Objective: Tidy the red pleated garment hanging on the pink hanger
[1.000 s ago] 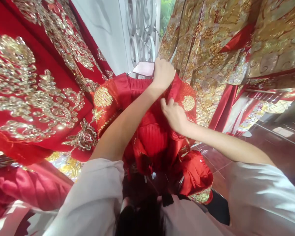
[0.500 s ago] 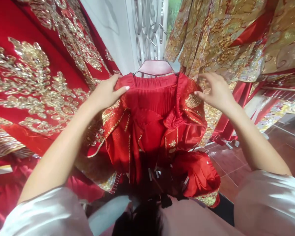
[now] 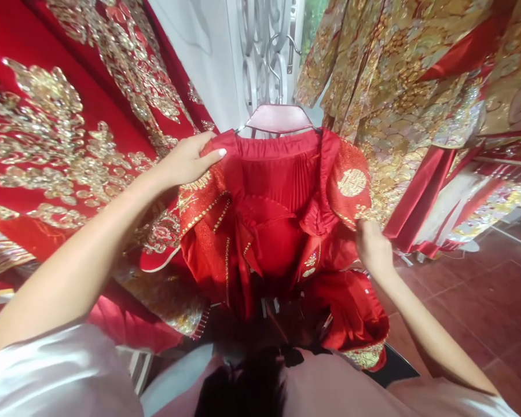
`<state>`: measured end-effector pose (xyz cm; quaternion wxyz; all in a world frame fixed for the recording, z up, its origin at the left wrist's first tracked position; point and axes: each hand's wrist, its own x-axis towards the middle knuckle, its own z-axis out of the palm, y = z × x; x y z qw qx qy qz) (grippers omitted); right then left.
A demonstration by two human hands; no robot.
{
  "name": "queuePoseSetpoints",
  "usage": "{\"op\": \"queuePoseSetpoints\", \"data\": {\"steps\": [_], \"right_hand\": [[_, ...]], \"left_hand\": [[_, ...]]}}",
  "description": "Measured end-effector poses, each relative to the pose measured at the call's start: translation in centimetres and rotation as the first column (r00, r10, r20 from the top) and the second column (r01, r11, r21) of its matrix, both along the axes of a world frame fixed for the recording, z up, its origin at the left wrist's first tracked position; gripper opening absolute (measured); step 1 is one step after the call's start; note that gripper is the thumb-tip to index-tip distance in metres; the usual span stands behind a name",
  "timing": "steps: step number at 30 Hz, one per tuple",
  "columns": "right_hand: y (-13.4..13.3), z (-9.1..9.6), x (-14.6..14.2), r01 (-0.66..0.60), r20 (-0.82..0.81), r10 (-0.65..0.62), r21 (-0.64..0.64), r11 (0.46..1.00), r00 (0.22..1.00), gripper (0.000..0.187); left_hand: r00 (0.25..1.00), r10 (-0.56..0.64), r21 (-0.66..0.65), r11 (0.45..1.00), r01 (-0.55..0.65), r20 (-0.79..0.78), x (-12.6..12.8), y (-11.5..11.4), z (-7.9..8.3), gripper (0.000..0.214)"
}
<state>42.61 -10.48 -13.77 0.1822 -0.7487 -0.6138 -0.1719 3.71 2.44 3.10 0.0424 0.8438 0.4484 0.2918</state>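
We have a glossy red jacket [image 3: 269, 211] mid-frame on its hanger [image 3: 280, 118]; our left hand [image 3: 190, 161] clasps one shoulder [image 3: 231, 146], our right hand [image 3: 374, 248] pinches the sleeve edge [image 3: 349, 223] below a round gold patch [image 3: 352, 183].

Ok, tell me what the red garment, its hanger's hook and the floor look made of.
Red garment: probably satin-like fabric, given its soft sheen and fine pleats.
Hook: likely smooth metal, a thin, bent, glinting wire.
Floor: seemingly tile, finish unclear, given straight joint lines.
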Motion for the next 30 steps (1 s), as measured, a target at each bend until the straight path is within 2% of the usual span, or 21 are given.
{"op": "queuePoseSetpoints", "data": {"steps": [2, 4, 6, 9, 12, 15, 17, 20, 22, 24, 27, 28, 30], "right_hand": [[-0.7, 0.5, -1.8, -0.059, -0.016, 0.058, -0.099, 0.993, 0.998, 0.026], [-1.3, 1.5, -3.3, -0.125, -0.114, 0.112, -0.117, 0.985, 0.987, 0.029], [-1.3, 2.6, -4.5, -0.182, -0.234, 0.169, -0.036, 0.983, 0.958, 0.033], [0.3, 3.7, -5.8, -0.177, -0.315, 0.219, 0.157, 0.972, 0.924, 0.031], [3.3, 4.1, -7.2, -0.098, -0.247, 0.149, 0.210, 0.973, 0.957, 0.035], [6.0, 4.2, -8.2, -0.046, -0.116, 0.071, 0.202, 0.978, 0.991, 0.027], [6.6, 4.4, -8.3, -0.077, -0.049, 0.089, 0.205, 0.976, 0.995, 0.021], [5.4, 5.4, -7.1, -0.188, -0.013, 0.198, 0.267, 0.945, 0.980, 0.019], [3.7, 6.7, -5.7, -0.247, -0.083, 0.295, 0.361, 0.899, 0.952, 0.009], [1.8, 8.7, -4.3, -0.244, -0.252, 0.374, 0.426, 0.871, 0.893, 0.002], [0.0, 12.9, -2.2, -0.162, -0.525, 0.353, 0.375, 0.913, 0.775, 0.007], [-0.3, 14.3, -1.6, -0.139, -0.549, 0.308, 0.327, 0.935, 0.777, 0.009], [-0.2, 17.0, -0.7, -0.102, -0.477, 0.216, 0.254, 0.962, 0.852, 0.013]], "left_hand": [[1.000, 0.008, 0.035, 0.999, -0.007, -0.027, -0.1, -0.1, -0.1, 0.045], [0.997, 0.059, 0.048, 0.997, -0.056, -0.059, 0.0, -0.5, -0.1, 0.046], [0.985, 0.125, 0.066, 0.991, -0.118, -0.117, 0.3, -1.1, 0.0, 0.050], [0.971, 0.179, 0.236, 0.962, -0.138, -0.160, 1.9, -1.9, 0.4, 0.055], [0.981, 0.082, 0.432, 0.902, 0.001, -0.174, 5.1, -2.2, 0.8, 0.052], [0.948, -0.022, 0.476, 0.860, 0.180, -0.318, 9.3, -1.7, 1.2, 0.044], [0.924, -0.054, 0.484, 0.839, 0.247, -0.377, 12.0, -1.0, 1.6, 0.042], [0.932, -0.069, 0.513, 0.819, 0.256, -0.356, 15.1, 0.7, 2.4, 0.040], [0.943, -0.052, 0.503, 0.836, 0.221, -0.328, 16.3, 1.9, 2.8, 0.038], [0.949, -0.026, 0.471, 0.864, 0.179, -0.313, 16.9, 2.6, 3.1, 0.039], [0.943, 0.016, 0.439, 0.887, 0.140, -0.333, 17.2, 2.9, 3.2, 0.046], [0.940, 0.024, 0.432, 0.892, 0.134, -0.342, 17.2, 2.9, 3.3, 0.048], [0.940, 0.029, 0.412, 0.903, 0.122, -0.341, 17.3, 2.8, 3.4, 0.051]]}}
